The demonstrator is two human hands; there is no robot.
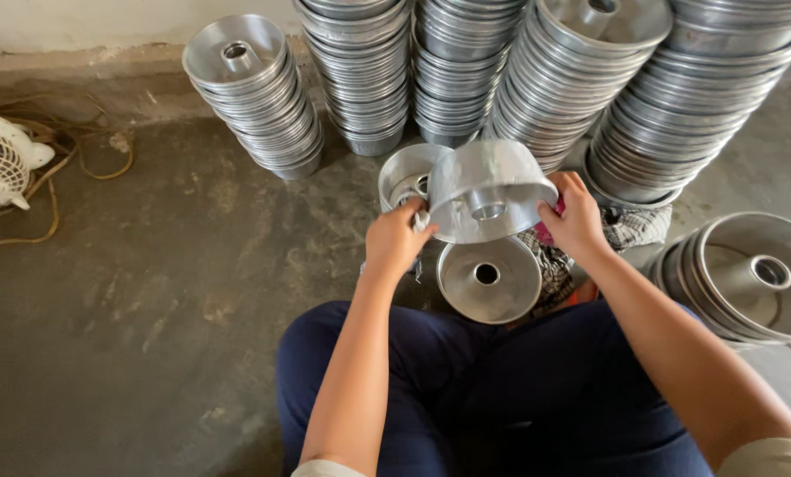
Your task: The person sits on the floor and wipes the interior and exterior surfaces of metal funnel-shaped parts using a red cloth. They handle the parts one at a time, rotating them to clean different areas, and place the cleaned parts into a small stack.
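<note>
- Above the lap, mid-scene: ring pan held up w/ both hands, tilted so its centre tube and inner floor face the camera, open side toward the person.
- Left hand: fingers curled shut on the pan's left rim, w/ a bit of pale cloth pinched between hand and metal.
- Right hand: closed on the right rim, thumb over the edge, fingers behind the wall; something pink shows under the palm, can't tell what.
- Pan sits between the two hands, touching both, clear of the floor.
- Handling, judged: thin pressed metal, prob. light for its bulk, stiff, won't flex much. Smooth shiny skin, so likely slippery w/ bare fingers; cloth should help grip. Not fragile as in breakable, but thin wall may dent if dropped or squeezed hard. Rim edge could be sharp-ish.
- Best hold, judged: opposite points on the rim, as now; the centre tube is a second option for a one-hand hook.
- Just below the held pan: second pan lying on the floor near the knees, open side up.
- Behind-left, partly hidden by the held one: third pan.
- Far side: tall stacks of same pans in a row; shorter stack at far left of that row.
- Right, near: leaning stack on its side.
- Checked cloth on the floor under the right wrist.
- Far left: small white fan w/ cord.
</note>
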